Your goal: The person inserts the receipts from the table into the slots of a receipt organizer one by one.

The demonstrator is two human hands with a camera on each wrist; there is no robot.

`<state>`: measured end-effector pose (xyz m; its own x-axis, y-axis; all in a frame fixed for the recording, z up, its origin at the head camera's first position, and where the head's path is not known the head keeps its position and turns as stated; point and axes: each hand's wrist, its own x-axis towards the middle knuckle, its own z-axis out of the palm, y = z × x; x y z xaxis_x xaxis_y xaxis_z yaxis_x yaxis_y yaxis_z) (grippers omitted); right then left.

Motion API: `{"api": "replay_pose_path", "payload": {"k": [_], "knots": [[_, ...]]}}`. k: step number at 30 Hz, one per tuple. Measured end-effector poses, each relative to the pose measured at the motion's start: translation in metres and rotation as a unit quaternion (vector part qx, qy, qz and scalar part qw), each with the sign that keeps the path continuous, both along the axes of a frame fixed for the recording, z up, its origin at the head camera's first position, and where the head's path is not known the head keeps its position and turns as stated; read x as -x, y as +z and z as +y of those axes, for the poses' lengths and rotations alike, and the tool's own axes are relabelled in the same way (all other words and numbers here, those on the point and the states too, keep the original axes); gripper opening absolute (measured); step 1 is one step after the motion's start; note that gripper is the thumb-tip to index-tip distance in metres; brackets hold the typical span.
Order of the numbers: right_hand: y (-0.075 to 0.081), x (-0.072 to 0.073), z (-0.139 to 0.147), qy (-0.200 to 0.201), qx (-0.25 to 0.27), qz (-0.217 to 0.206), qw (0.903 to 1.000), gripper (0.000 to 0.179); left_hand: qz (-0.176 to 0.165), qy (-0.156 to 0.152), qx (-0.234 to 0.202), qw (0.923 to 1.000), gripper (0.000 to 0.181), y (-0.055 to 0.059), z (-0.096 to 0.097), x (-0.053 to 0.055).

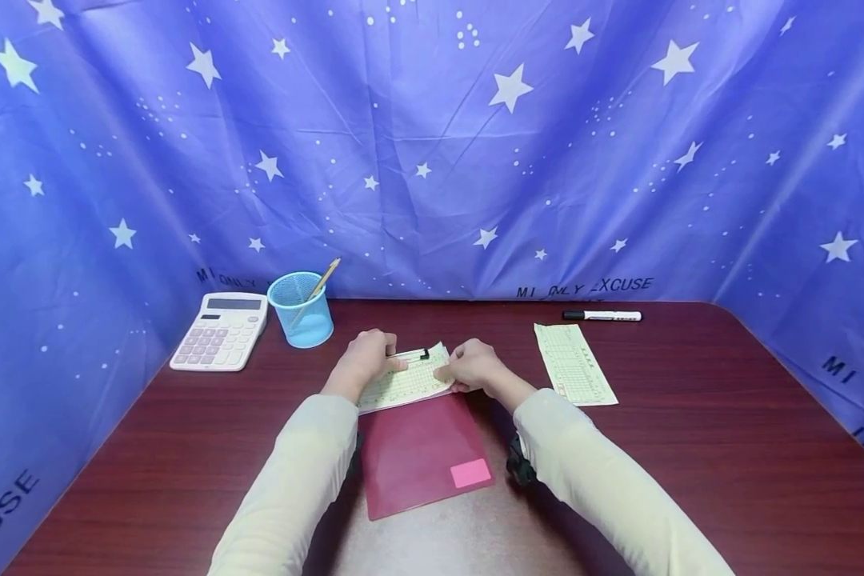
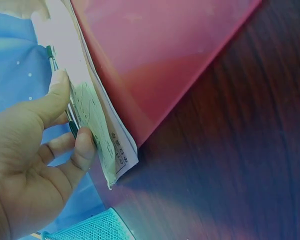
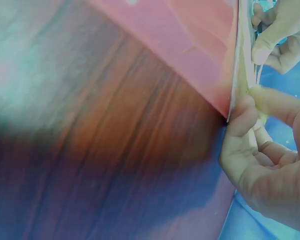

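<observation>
A stack of pale green printed sheets (image 1: pixel 401 388) is held between both hands over the far end of a red plastic folder (image 1: pixel 421 448). My left hand (image 1: pixel 366 362) grips the stack's left part, thumb on top and fingers behind the far edge. Along that edge runs a thin metal fastener with dark ends (image 2: pixel 73 128), right at the left fingers. The right hand (image 1: pixel 481 366) pinches the stack's right edge between thumb and curled fingers. In the left wrist view, a white printed sheet (image 2: pixel 125 159) shows beneath the green ones. A pink label (image 1: pixel 470 474) marks the folder's near right corner.
Beyond the left hand stand a blue mesh pen cup (image 1: pixel 306 324) holding a pencil (image 1: pixel 326 276) and a white calculator (image 1: pixel 219 332). To the right lie another green printed sheet (image 1: pixel 574 364) and a black-and-white marker (image 1: pixel 602 316). A blue star curtain (image 1: pixel 432 216) borders the table.
</observation>
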<state>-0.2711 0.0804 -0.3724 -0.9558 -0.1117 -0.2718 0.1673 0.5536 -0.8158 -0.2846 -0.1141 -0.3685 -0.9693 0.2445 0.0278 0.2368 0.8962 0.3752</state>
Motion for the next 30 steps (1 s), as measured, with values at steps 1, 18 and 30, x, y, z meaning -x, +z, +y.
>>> {"api": "replay_pose_path", "payload": {"k": [1, 18, 30], "knots": [[-0.001, 0.0, 0.001, -0.001, -0.008, 0.009, 0.9999, 0.022, 0.001, 0.0, 0.002, 1.0, 0.034, 0.0, 0.0, 0.0], [-0.008, -0.006, 0.003, 0.014, -0.067, 0.08, 0.9945, 0.021, -0.036, 0.015, -0.004, 0.9992, 0.03, 0.005, 0.0, 0.003], [-0.012, -0.008, 0.022, -0.002, -0.002, 0.096, 0.9954, 0.025, -0.002, -0.003, 0.024, 0.9997, 0.032, -0.003, 0.002, -0.002]]}}
